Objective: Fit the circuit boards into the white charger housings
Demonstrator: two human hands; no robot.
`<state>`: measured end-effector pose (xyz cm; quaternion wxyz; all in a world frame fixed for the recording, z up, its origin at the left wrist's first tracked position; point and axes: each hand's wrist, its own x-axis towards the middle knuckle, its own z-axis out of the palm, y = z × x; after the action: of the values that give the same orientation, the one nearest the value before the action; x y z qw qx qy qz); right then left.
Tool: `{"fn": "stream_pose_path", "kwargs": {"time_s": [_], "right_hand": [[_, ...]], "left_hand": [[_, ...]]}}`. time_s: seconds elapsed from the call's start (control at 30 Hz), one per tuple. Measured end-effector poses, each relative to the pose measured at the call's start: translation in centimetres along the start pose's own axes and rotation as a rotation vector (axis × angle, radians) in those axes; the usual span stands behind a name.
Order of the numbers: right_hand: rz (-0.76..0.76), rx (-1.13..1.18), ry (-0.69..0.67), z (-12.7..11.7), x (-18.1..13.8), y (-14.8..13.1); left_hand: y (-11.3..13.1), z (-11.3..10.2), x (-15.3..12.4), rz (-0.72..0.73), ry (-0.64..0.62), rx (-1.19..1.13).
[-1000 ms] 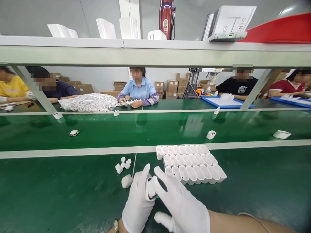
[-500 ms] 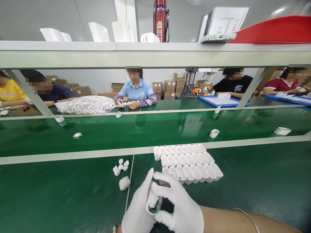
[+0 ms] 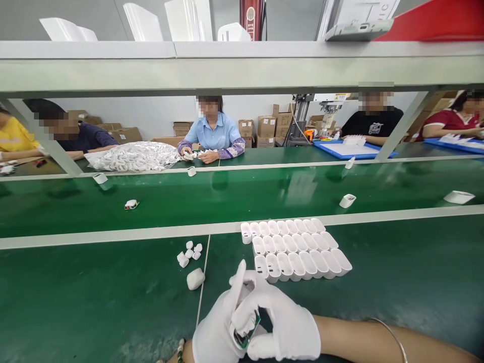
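Far left of the lower frame, bare green table (image 3: 75,302). Moving in, a rounded white plastic case (image 3: 195,278) lies below a cluster of small white plastic caps (image 3: 189,252). Bottom centre, the white-gloved left hand (image 3: 217,330) grips a small white plastic shell with a green circuit board (image 3: 244,330), while the gloved right hand (image 3: 283,322) pinches its top edge. Just above right, three rows of white open plastic housings (image 3: 298,249) sit packed together.

A long green desk (image 3: 94,302) runs beside a green conveyor belt (image 3: 227,199), edged by pale rails. A grey shelf (image 3: 242,65) spans overhead on slanted struts. Beyond, cardboard boxes (image 3: 266,126) stack against a plain white wall (image 3: 162,113); the light is even.
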<state>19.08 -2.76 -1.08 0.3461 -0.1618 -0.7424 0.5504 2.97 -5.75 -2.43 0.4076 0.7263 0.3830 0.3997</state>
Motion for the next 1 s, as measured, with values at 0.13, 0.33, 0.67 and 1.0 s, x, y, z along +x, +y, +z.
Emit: {"fn": "stream_pose_path", "kwargs": {"time_s": [0.13, 0.33, 0.67, 1.0], "right_hand": [[0.064, 0.061, 0.03, 0.1, 0.2, -1.0], [0.122, 0.243, 0.176, 1.3, -0.7, -1.0], [0.367, 0.702, -0.059, 1.9, -1.4, 2.0], [0.362, 0.679, -0.159, 1.5, -1.3, 1.5]], "left_hand": [[-0.6, -0.3, 0.0, 0.144, 0.031, 0.233], [-0.9, -1.5, -0.5, 0.225, -0.011, 0.415], [-0.4, -1.3, -3.3, 0.203, -0.042, 0.636], [-0.3, 1.1, -3.9, 0.086, -0.05, 0.611]]}}
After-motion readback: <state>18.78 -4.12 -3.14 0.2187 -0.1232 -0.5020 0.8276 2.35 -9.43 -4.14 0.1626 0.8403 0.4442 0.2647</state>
